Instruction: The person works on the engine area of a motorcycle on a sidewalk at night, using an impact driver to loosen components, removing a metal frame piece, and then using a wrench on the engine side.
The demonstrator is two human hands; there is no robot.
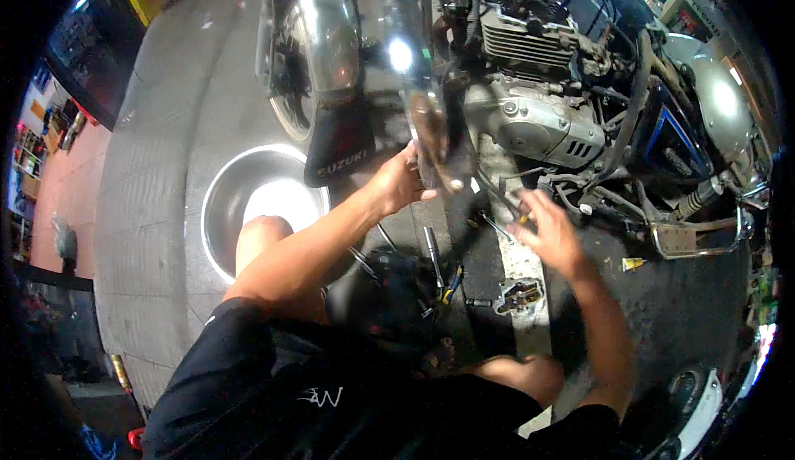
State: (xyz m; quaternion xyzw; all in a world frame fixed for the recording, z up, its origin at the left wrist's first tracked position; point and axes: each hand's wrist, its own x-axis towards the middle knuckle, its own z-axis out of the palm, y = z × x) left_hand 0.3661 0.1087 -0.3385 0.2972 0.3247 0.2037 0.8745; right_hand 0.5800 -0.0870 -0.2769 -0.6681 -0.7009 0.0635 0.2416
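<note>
My left hand (399,183) is closed at the lower end of a shiny curved metal pipe (424,120) at the front of a motorcycle; some of its fingers are hidden. To the right, my right hand (546,232) has its fingers bent together beneath the silver engine (530,125). A small yellowish spot shows at its fingertips, too blurred to name. Below the hands lie a long socket wrench (434,255), yellow-and-blue-handled pliers (452,284), a black socket (478,302) and an open metal engine part (520,296). A black mud flap (339,149) hangs left of the pipe.
A large steel bowl (217,203) stands on the floor by my left knee. On the right are the dark blue motorcycle tank (671,141), a footrest bar (700,240) and a small yellow-and-white tube (633,264). A white stripe (530,332) crosses the dark floor.
</note>
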